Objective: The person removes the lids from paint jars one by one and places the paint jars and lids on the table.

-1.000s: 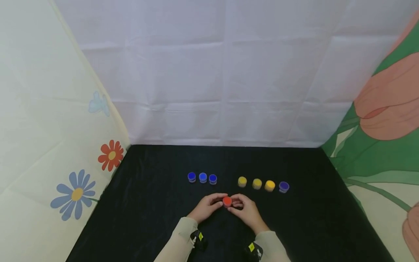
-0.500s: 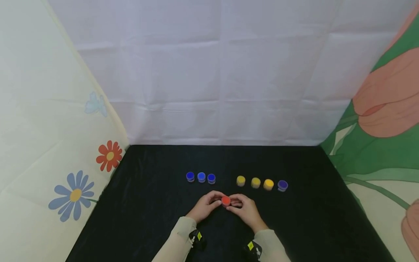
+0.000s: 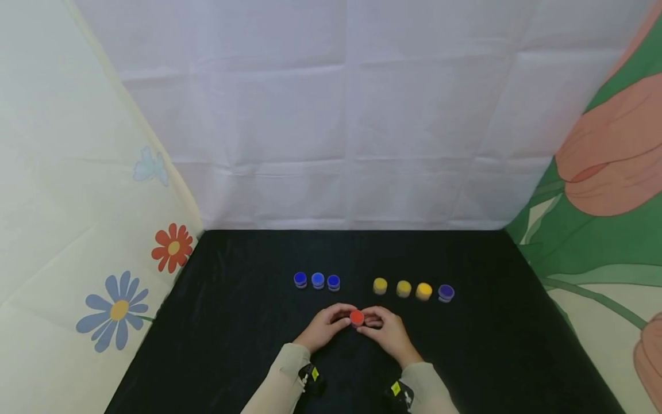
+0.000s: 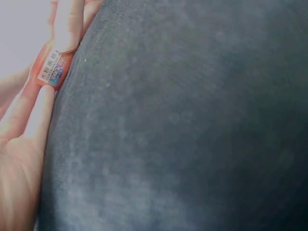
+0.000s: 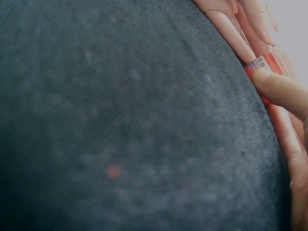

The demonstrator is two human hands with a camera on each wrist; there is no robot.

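A small paint jar with a red lid [image 3: 357,318] is between my two hands, low over the black cloth or resting on it; I cannot tell which. My left hand [image 3: 324,326] pinches its left side with thumb and fingers. From the other side, my right hand [image 3: 389,332] pinches it too. In the left wrist view the red jar [image 4: 52,67] shows a printed white label, with fingertips of both hands on it. The right wrist view shows the jar [image 5: 273,62] partly hidden behind a thumb.
Behind the hands, three blue-lidded jars [image 3: 318,280] stand in a row at left. Three yellow jars [image 3: 404,288] and a dark blue-lidded jar [image 3: 446,293] form another row at right. Black cloth [image 3: 233,322] covers the table; a white sheet [image 3: 341,126] hangs behind it.
The head view has shifted very slightly. Both hands keep their hold on the red-lidded paint jar, and the other jars stand where they stood.
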